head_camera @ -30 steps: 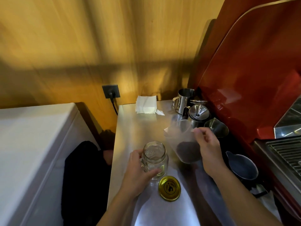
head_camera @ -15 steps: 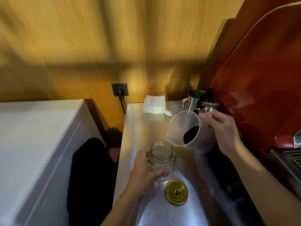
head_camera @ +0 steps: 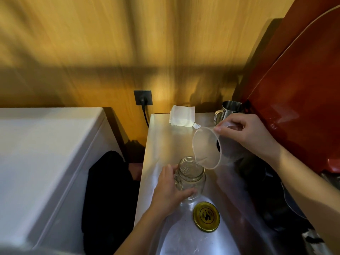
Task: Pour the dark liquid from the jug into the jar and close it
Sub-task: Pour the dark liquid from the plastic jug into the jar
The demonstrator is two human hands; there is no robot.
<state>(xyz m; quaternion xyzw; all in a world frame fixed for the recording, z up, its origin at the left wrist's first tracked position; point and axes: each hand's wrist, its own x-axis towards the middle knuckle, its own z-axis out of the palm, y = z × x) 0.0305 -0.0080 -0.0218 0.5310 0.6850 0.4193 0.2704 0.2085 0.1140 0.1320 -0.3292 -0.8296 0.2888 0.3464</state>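
Gold lid (head_camera: 206,216): dark printed emblem, illegible. No readable text elsewhere.

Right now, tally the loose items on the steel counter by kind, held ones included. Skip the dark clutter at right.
Glass jar: 1, steadied by the left hand
Plastic jug: 1, tilted over the jar in the right hand
Gold lid: 1, lying off the jar
Steel pitcher: 1
White paper napkin: 1
Total: 5
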